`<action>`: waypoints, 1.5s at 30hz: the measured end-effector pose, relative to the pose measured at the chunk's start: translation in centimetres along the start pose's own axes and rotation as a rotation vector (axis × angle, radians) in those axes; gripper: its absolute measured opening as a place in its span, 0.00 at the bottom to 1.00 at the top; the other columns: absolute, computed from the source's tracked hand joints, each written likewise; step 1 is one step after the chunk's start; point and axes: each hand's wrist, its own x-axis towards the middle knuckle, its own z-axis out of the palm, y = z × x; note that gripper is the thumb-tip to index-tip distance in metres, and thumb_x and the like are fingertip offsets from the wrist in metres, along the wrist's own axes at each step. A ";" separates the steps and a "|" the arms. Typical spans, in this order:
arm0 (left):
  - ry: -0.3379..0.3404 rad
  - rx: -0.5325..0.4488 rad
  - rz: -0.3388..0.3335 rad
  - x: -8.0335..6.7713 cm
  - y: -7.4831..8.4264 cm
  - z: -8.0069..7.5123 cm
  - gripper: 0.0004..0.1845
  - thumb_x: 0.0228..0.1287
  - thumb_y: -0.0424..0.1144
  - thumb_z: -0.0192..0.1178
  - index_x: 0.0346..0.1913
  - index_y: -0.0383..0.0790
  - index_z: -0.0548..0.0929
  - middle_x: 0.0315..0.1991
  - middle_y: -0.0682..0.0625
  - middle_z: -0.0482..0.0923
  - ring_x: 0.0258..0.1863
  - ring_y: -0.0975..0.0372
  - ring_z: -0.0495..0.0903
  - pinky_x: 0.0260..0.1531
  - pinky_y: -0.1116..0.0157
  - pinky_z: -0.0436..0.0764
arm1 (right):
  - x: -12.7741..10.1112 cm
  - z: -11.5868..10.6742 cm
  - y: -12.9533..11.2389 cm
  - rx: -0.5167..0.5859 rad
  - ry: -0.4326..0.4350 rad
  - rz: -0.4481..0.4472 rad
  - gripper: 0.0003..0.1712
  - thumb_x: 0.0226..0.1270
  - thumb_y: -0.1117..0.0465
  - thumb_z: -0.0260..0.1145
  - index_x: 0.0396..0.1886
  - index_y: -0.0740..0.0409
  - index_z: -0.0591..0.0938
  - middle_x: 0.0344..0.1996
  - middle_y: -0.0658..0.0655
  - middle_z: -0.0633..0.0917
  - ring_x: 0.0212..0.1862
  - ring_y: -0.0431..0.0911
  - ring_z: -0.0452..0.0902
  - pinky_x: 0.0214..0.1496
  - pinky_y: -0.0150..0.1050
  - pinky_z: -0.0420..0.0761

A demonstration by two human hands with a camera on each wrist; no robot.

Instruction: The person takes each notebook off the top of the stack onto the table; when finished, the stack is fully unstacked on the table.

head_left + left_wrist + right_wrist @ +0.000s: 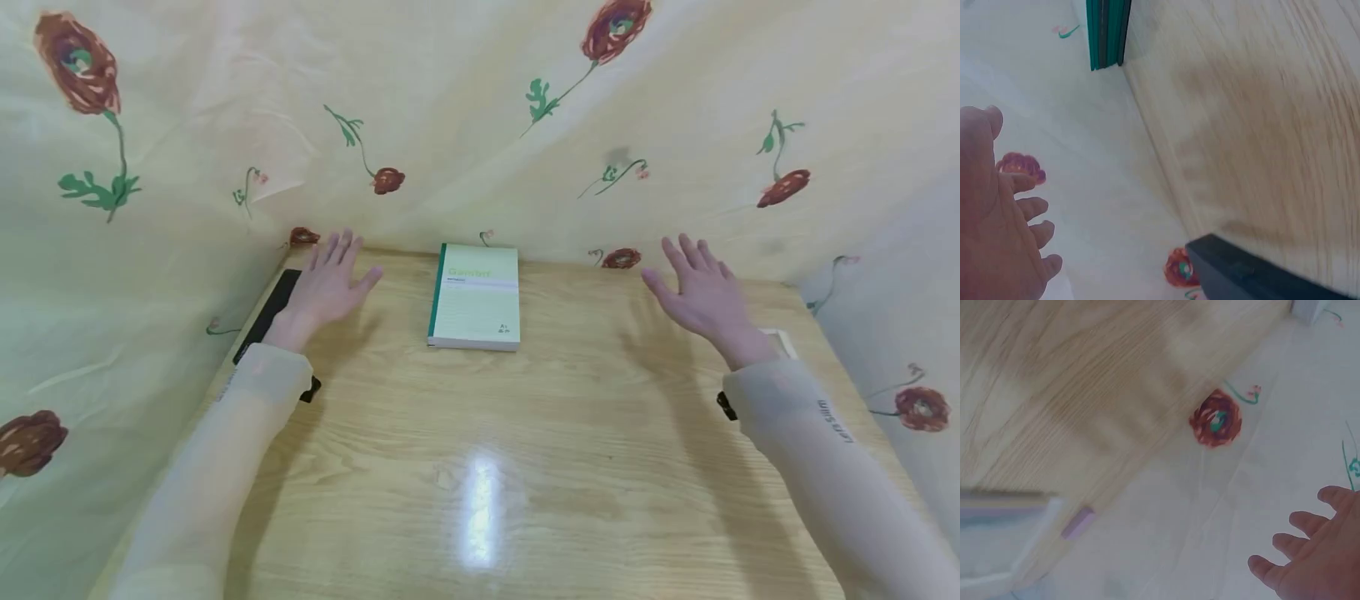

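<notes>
A pale green notebook [480, 304] with a dark green spine lies flat at the back middle of the table. My left hand [322, 287] hovers over the back left, fingers straight and spread, holding nothing. Below and beside it is a long black object [270, 312], partly hidden by the forearm. On the other side, my right hand [701, 292] is held above the table with fingers extended and nothing in its grasp. A white-edged object [780, 342] shows partly behind the right wrist. In the left wrist view the notebook's green spine [1108, 31] appears at the top.
The wooden table [555, 442] meets a flower-printed cloth [465, 125] hanging at the back and sides. A small purple block [1078, 523] sits near the table's edge beside the white-framed object [1007, 544] in the right wrist view.
</notes>
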 end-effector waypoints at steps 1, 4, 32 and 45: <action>-0.001 -0.007 0.001 0.0 0.1 0.2 0.45 0.76 0.66 0.33 0.79 0.34 0.43 0.80 0.38 0.34 0.78 0.48 0.29 0.72 0.45 0.32 | 0.1 0.2 -0.3 0.012 0.002 -0.003 0.48 0.76 0.30 0.37 0.81 0.54 0.42 0.79 0.64 0.38 0.77 0.64 0.26 0.70 0.71 0.35; -0.008 -0.026 0.005 0.3 0.6 0.8 0.43 0.77 0.64 0.35 0.79 0.33 0.44 0.80 0.38 0.35 0.78 0.48 0.31 0.72 0.44 0.34 | 0.6 0.9 -1.5 0.049 0.006 -0.012 0.47 0.76 0.30 0.39 0.82 0.53 0.44 0.79 0.65 0.41 0.77 0.67 0.32 0.67 0.74 0.39; -0.017 -0.542 -0.260 2.7 8.7 7.9 0.22 0.70 0.45 0.62 0.54 0.27 0.80 0.43 0.39 0.81 0.37 0.54 0.76 0.44 0.57 0.79 | 4.4 11.3 -13.4 0.692 -0.111 0.089 0.28 0.75 0.59 0.61 0.68 0.71 0.70 0.49 0.67 0.79 0.42 0.59 0.83 0.40 0.40 0.83; 0.015 -0.507 -0.289 3.2 8.8 8.6 0.17 0.67 0.41 0.66 0.48 0.28 0.83 0.42 0.39 0.83 0.38 0.54 0.80 0.42 0.58 0.80 | 4.4 13.1 -14.4 0.684 -0.060 0.082 0.27 0.72 0.62 0.65 0.67 0.68 0.73 0.42 0.60 0.80 0.40 0.50 0.77 0.33 0.34 0.78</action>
